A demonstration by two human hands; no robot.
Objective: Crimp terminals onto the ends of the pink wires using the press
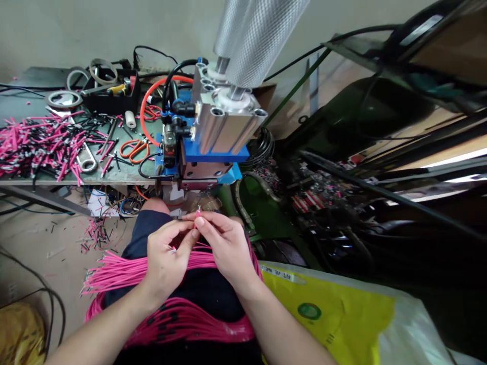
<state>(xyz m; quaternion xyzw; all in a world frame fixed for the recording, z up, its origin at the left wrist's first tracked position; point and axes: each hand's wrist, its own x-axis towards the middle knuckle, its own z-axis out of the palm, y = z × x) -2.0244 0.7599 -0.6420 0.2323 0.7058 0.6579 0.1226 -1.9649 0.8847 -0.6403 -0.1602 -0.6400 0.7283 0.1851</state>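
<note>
Above my lap, my right hand (228, 243) pinches a pink wire (198, 215) between thumb and fingertips, its bare tip pointing up. My left hand (167, 253) meets it there, thumb and fingers closed around the same wire just below; a pale wire end also shows by the left fingers. Across my thighs lies a bundle of pink wires (122, 274), running under both hands. A second loop of pink wires (190, 322) with black sections rests lower on my lap. Just beyond the hands stands a machine with a metal cylinder block (232, 126) on a blue plate.
On the bench at left are a pile of cut pink and black wire pieces (41, 147), orange-handled scissors (135, 150), a wrench (87, 161) and tape rolls (64, 99). A yellow bag (323, 309) lies at my right. Wire scraps (97, 235) litter the floor.
</note>
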